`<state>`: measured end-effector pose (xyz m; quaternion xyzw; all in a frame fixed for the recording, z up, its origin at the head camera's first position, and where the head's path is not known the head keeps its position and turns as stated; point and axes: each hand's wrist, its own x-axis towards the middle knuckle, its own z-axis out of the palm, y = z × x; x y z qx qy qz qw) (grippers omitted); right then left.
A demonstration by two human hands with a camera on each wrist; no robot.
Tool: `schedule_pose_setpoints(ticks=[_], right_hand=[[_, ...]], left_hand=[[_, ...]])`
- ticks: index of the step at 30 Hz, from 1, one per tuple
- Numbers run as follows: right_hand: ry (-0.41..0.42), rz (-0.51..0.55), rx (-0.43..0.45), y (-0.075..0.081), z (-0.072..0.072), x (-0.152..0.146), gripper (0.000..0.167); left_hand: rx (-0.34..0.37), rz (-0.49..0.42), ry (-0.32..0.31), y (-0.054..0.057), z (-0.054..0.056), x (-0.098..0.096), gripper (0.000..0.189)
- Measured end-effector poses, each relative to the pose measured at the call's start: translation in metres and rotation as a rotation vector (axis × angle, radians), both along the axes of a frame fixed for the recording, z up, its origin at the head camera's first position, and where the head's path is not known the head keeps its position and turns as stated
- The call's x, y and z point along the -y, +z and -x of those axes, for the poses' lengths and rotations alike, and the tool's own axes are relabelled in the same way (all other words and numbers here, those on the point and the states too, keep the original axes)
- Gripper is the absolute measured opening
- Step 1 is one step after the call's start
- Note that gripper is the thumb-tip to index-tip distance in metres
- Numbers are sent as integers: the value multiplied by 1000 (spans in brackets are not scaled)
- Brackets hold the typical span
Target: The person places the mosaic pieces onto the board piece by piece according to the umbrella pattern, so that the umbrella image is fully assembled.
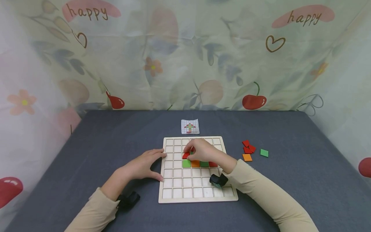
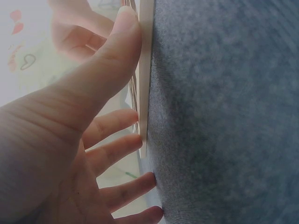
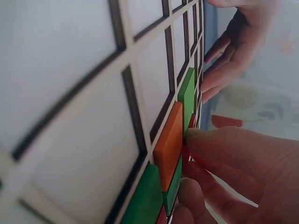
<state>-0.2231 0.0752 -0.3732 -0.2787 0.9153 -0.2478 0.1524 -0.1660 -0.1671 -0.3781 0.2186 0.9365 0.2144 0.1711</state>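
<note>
Head view: rests a spread left hand against the left edge of the board; pinches a red piece with the right hand on the board, beyond its light green tile. Could knock that tile askew through a clumsy release.

1. We face a pale green fabric backdrop, lightly creased, printed with faded leaves and fruit.
2. Across it we read "happy" twice on pink patches, with brown outlined hearts, orange flowers and red cherries below.
3. On both sides we see whiter fabric panels bearing red prints.
4. Beneath the backdrop, we look onto a dark blue-grey tabletop.
5. We find the light soft and even across the head view.
</note>
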Motion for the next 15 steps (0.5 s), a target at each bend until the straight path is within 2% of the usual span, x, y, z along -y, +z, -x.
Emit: schedule_pose_setpoints(ticks=[8,15], right_hand=[[13,15,-5,1,0,-2,17],[-6,97,20,9,2,-18,21]], left_hand=[[-1,7,5,0,0,0,87],[-8,12,10,-1,0,-1,88]])
